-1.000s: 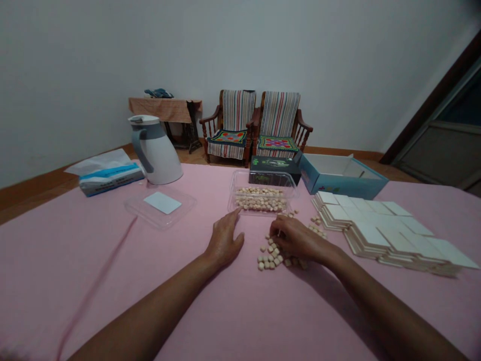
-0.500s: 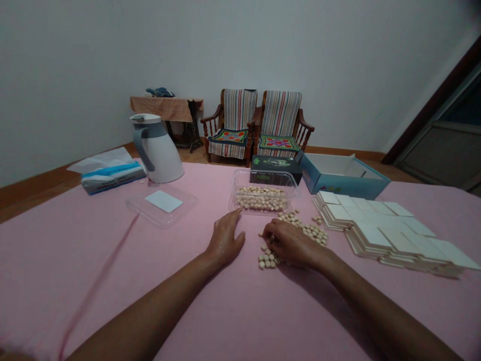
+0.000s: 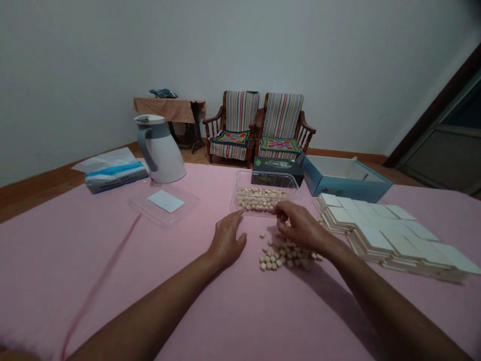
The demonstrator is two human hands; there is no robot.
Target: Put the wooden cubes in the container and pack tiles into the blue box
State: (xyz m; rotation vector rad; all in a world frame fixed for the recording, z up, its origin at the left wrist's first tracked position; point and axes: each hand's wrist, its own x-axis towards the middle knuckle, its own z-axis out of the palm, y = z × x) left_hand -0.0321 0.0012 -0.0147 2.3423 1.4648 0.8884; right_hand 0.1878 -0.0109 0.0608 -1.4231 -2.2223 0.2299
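Observation:
A clear plastic container (image 3: 263,214) holds many small pale wooden pieces (image 3: 259,200). My left hand (image 3: 227,241) rests on the cloth with fingers stretched and thumb apart, its fingertips at the container's front left corner; nothing is in it. At the container's front right edge, my right hand (image 3: 300,225) is closed with curled fingers; whatever lies between them is hidden. Beneath and in front of that hand, a loose heap of the same small pieces (image 3: 289,255) spreads over the pink tablecloth (image 3: 210,311). A clear lid (image 3: 154,220) with a white label lies to the left.
Stacked white square tiles (image 3: 379,220) stand on the right, near an open blue box (image 3: 345,183). Behind the container sits a black box (image 3: 278,170). A white and grey jug (image 3: 165,155) and a tissue pack (image 3: 116,175) stand at the far left.
My right hand has moved from the loose heap forward to the container's front edge, uncovering more of the heap. My left hand has stayed beside the container.

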